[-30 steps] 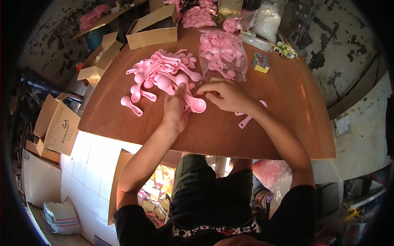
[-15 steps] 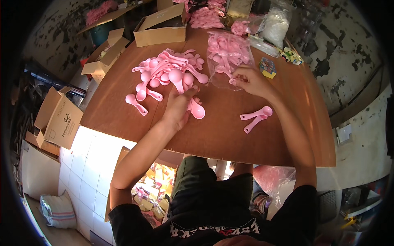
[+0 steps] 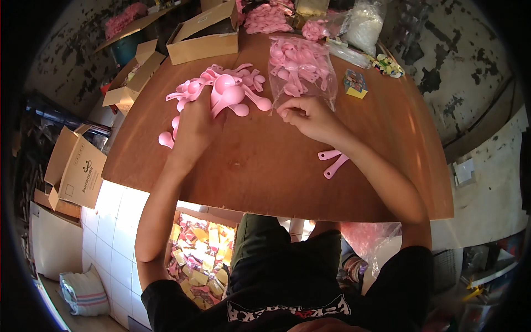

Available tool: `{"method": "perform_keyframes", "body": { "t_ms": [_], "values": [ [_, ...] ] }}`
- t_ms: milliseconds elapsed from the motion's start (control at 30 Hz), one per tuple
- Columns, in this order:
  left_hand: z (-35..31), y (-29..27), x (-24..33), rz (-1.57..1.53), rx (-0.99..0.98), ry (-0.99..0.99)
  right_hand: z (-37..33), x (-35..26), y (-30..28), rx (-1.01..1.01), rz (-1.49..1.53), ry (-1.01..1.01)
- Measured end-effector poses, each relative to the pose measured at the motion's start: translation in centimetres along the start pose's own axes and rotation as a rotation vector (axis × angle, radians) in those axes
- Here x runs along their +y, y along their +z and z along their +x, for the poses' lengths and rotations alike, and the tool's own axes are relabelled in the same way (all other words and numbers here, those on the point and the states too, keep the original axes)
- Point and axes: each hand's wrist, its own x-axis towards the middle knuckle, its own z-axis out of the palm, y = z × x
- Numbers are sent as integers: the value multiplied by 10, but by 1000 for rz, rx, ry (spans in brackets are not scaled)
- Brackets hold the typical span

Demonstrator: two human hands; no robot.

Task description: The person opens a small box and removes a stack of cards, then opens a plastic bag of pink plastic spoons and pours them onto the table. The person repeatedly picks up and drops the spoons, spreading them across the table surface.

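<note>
My left hand [image 3: 198, 123] is closed around several pink plastic measuring spoons [image 3: 227, 94] at the pile's near edge. Their round bowls stick up past my fingers, while the handles are mostly hidden by the hand. Behind and around it spreads the loose pile of pink spoons [image 3: 251, 78]. My right hand [image 3: 308, 117] hovers by the near end of a clear plastic bag [image 3: 318, 88] full of pink spoons. Its fingers are curled together; whatever they pinch, if anything, does not show. Two spoons [image 3: 334, 166] lie partly covered by my right forearm.
An open cardboard box [image 3: 203, 47] stands at the table's far left. A small blue and yellow box [image 3: 355, 84] sits right of the bag. More bagged pink spoons [image 3: 268, 19] lie at the back. Below the table edge, a carton [image 3: 202, 249] holds small packets.
My left hand has moved left and away from me with its spoons, to the pile. My right hand has drawn left and nearer, off the bag's lower part. The whole view has shifted slightly.
</note>
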Motion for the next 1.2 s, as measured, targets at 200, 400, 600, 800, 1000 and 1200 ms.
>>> {"method": "perform_keyframes", "body": {
  "t_ms": [200,400,600,800,1000,1200],
  "values": [
    [21,-1,-77,441,-116,-220,42,102,2,363,-820,4],
    [10,3,-70,514,-131,-275,72,66,12,241,-686,344],
    [17,6,-59,609,-272,-345,84,94,10,329,-790,381],
    [14,-4,-58,648,-388,-422,57,78,15,245,-876,256],
    [21,-10,-53,720,-536,-376,17,82,3,424,-646,-51],
    [26,-14,-53,724,-557,-377,-9,67,-43,193,77,180]
  ]
}}
